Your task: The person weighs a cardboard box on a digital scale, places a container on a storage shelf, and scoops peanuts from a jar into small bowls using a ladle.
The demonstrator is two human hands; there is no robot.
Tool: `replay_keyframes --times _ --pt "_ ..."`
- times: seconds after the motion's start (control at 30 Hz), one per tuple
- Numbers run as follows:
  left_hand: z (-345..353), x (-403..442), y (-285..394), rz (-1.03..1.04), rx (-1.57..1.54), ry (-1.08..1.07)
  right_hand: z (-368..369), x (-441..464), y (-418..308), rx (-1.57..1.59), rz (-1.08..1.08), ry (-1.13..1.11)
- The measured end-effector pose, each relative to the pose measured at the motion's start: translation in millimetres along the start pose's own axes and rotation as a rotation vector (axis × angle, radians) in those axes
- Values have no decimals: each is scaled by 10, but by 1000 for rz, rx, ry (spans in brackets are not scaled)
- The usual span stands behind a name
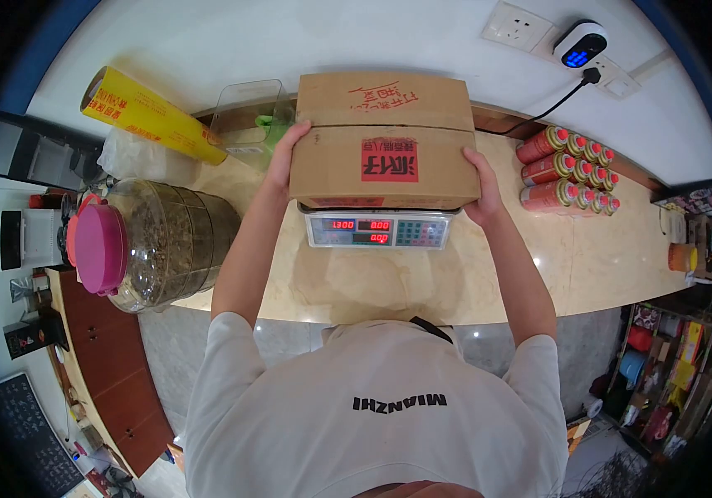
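Observation:
A closed cardboard box with red print rests on a digital scale, whose red displays are lit. My left hand presses against the box's left side, and my right hand holds its right side near the front corner. Both hands grip the box between them, with the fingers partly hidden behind its sides. Only the scale's front panel shows below the box; its weighing plate is mostly covered.
Left of the box are a clear container, a yellow film roll and a large jar with a pink lid. Red gas cans stand at the right. A black cable hangs from the wall socket.

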State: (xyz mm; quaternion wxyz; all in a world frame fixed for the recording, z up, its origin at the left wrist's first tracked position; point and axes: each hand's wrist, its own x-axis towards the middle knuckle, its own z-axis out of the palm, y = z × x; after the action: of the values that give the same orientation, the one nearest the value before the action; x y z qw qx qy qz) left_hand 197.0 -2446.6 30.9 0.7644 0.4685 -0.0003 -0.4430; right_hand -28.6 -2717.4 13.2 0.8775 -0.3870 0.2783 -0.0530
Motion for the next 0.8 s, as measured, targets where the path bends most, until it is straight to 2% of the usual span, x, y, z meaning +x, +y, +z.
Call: replay_keyframes --times 0.13,0.2,0.27,0.37,0.5,0.57,0.8 --pt "47 -44 39 -31 108 110 115 -76 -80 16 -9 21" --pt "11 -40 64 -31 165 143 241 -144 -130 -53 -42 110" --pt "-21 -46 51 95 369 189 337 -212 -180 -105 -105 135" --pt "73 -100 50 129 420 264 360 -241 -170 -254 -211 178" --pt "5 -232 -107 220 444 236 228 -252 25 -549 -347 218" --pt "70 -398 -246 393 575 282 328 -336 61 -600 -407 229" --pt "175 -486 -311 507 660 307 394 -392 45 -665 -498 229"
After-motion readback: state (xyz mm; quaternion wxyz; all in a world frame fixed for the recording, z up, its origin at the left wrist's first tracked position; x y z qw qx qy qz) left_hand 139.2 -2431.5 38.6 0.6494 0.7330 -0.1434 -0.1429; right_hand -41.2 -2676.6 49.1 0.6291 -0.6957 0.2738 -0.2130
